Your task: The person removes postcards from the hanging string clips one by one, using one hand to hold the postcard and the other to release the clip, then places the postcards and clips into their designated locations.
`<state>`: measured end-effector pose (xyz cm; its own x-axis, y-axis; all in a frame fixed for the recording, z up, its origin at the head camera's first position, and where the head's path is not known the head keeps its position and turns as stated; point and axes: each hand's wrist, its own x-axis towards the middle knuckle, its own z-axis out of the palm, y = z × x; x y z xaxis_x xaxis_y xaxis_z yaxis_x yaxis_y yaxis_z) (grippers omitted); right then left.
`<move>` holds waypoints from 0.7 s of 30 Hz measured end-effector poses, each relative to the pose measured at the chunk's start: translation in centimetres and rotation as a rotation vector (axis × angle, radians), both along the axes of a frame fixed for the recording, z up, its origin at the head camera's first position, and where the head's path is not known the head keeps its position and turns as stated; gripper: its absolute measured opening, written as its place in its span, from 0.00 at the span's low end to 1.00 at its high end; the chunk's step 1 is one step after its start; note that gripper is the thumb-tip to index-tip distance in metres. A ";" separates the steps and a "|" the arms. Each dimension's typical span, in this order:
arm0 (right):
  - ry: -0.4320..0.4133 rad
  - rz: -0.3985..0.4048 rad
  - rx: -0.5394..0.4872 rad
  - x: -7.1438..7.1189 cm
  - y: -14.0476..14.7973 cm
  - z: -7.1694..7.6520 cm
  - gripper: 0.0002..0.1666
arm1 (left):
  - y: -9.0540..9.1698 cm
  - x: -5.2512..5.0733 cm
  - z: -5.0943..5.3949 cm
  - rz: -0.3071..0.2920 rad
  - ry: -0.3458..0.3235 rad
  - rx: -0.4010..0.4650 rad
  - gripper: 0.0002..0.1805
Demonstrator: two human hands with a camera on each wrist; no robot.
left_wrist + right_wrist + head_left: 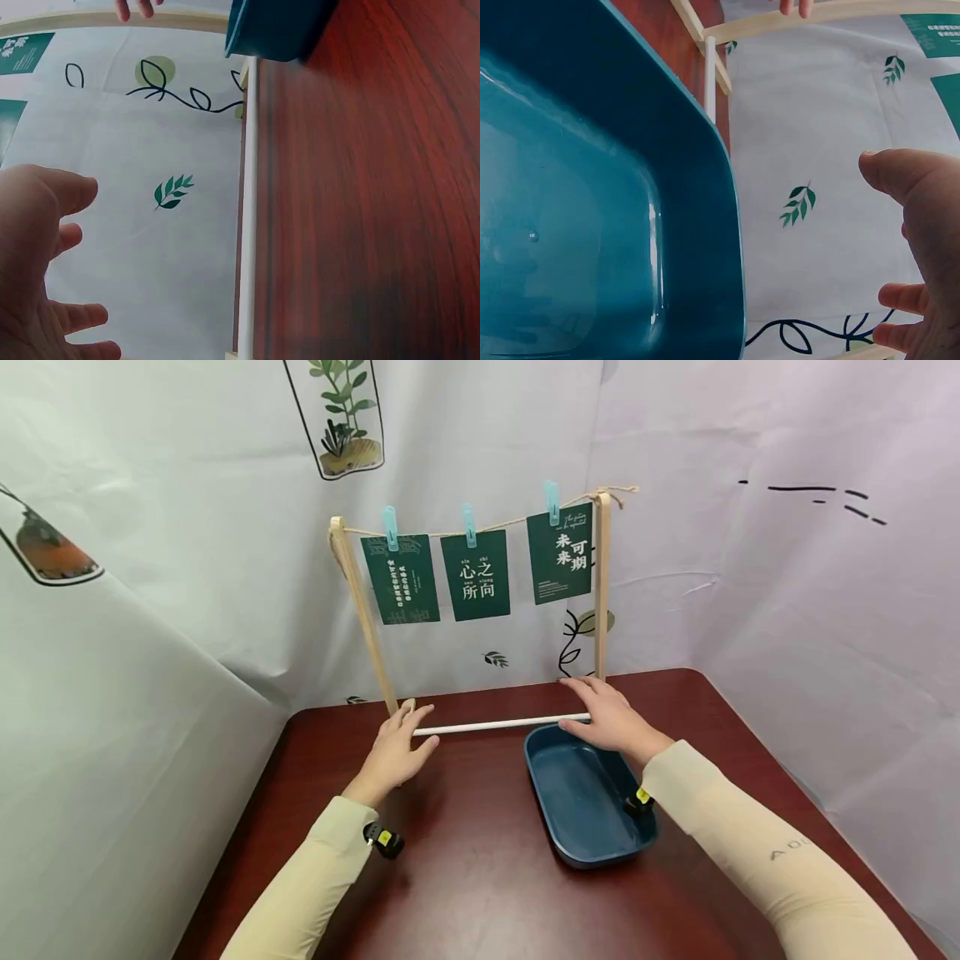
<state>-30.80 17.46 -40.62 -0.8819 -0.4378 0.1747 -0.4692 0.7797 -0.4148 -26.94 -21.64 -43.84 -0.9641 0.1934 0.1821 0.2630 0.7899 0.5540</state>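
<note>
Three cards (pixel 477 575) hanging clipped | left hand (pixel 393 753), right hand (pixel 607 717) holding nothing | hanging apparently finished, nothing visibly remaining

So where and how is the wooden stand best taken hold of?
Probably low on its left post and right post, coming from the outer sides: both are slim and bare down there, while the green cards hang between them higher up.
</note>
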 end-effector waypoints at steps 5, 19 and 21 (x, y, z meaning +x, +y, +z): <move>0.003 0.021 -0.001 -0.2 0.1 -0.2 0.45 | 0.4 -1.2 1.1 -0.052 -0.252 0.519 0.32; 0.027 0.036 -0.007 -0.1 0.2 -0.9 0.45 | 1.9 -5.0 6.5 -0.228 -0.310 1.609 0.34; 0.017 0.032 -0.005 0.1 0.2 -1.0 0.45 | 2.0 -5.4 6.9 -0.225 -0.296 1.638 0.34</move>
